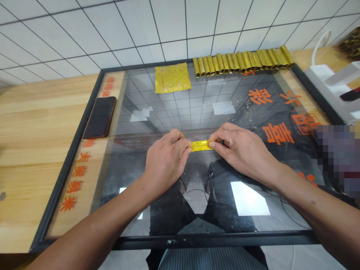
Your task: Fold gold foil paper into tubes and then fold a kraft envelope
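Left hand (167,155) and right hand (244,148) pinch a gold strip (200,145), its ends partly hidden

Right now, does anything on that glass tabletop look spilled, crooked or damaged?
Pale specks dot the glass beyond the right hand, breaking its smooth, dark look; I can't tell whether they're dirt or wear. Otherwise, nothing stands out.

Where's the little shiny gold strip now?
In the head view, the gold strip is near the middle, over the glass tabletop, its ends pinched by the left hand and the right hand.
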Tool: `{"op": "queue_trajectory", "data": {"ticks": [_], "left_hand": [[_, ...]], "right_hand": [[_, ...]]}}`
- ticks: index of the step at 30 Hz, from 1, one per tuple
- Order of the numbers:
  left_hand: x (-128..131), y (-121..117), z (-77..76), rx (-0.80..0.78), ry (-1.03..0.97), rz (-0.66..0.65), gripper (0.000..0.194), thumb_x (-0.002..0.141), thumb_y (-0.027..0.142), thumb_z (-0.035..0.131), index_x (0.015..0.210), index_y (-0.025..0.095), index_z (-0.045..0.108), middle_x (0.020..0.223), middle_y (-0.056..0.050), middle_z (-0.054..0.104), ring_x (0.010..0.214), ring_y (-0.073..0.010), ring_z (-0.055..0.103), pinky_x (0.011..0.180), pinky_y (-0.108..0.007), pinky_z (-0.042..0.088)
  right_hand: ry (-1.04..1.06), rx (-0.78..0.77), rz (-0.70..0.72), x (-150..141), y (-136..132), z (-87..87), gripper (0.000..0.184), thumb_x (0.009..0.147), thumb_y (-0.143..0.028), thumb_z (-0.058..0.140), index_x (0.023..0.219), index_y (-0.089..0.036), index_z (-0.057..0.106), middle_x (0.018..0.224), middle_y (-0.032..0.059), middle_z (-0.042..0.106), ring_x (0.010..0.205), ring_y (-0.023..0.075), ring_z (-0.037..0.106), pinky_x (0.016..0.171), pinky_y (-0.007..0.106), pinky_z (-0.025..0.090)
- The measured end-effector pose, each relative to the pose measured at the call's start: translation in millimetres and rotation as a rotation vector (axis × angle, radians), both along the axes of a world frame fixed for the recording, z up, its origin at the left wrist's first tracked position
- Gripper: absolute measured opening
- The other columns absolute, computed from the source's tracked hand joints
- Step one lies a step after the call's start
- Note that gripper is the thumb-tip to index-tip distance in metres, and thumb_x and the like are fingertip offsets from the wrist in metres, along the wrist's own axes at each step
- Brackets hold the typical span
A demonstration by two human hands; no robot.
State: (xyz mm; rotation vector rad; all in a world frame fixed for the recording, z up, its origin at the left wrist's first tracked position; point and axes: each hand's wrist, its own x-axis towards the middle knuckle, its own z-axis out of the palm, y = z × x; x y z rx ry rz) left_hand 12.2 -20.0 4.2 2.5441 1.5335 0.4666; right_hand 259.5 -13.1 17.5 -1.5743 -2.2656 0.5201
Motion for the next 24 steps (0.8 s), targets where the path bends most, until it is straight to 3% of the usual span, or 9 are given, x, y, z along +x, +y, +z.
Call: {"op": "queue_trajectory", "data": {"ticks": [6,11,13,18,24], "left_hand": [[0,-1,0.6,0.24,0.229,-0.16,0.027,0.11,0.019,0.05,0.092,0.021,0.07,0.101,-0.008,0.07,0.084,-0.0237,0.06,0.072,-0.041,0.046],[-3,4,4.0,0.297,0.252,-0.284,0.027,0.112,0.031,0.053,0.094,0.02,0.07,0.096,-0.006,0.069,0.085,-0.0243,0.06,0.07,-0.042,0.045],[-4,6,3.0,0.32,0.261,-0.303,0.023,0.111,0.027,0.055,0.095,0.02,0.07,0.096,-0.005,0.069,0.084,-0.024,0.059,0.07,-0.041,0.045],[-2,8,-2.5,0.331,0.212,-0.283,0.023,0.109,0.018,0.054,0.092,0.02,0.068,0.093,-0.005,0.067,0.083,-0.0238,0.058,0.071,-0.04,0.045],[-2,10,-1.4,0.166,0.084,-0.172,0.031,0.113,0.027,0.047,0.093,0.019,0.07,0.095,-0.006,0.068,0.083,-0.0226,0.06,0.075,-0.04,0.045]], "right_hand": [[-0.14,0.105,0.091,-1,-5,4.1,0.018,0.109,-0.03,0.061,0.107,-0.023,0.077,0.108,0.0039,0.071,0.08,0.0183,0.067,0.063,0.033,0.04],[-0.238,0.156,0.224,3,-4,12.3,0.013,0.107,-0.028,0.067,0.111,-0.02,0.076,0.112,0.0054,0.07,0.083,0.0188,0.067,0.063,0.032,0.042],[-0.262,0.179,0.241,3,-4,14.1,0.014,0.107,-0.028,0.065,0.108,-0.019,0.075,0.109,0.0058,0.07,0.083,0.0191,0.067,0.064,0.033,0.042],[-0.249,0.2,0.247,2,-4,10.5,0.024,0.112,-0.029,0.055,0.103,-0.019,0.075,0.105,0.0055,0.069,0.083,0.0188,0.067,0.066,0.034,0.043],[-0.078,0.091,0.086,0,-3,3.8,0.018,0.108,-0.029,0.06,0.104,-0.023,0.076,0.104,0.0029,0.07,0.082,0.0176,0.067,0.066,0.032,0.041]]}}
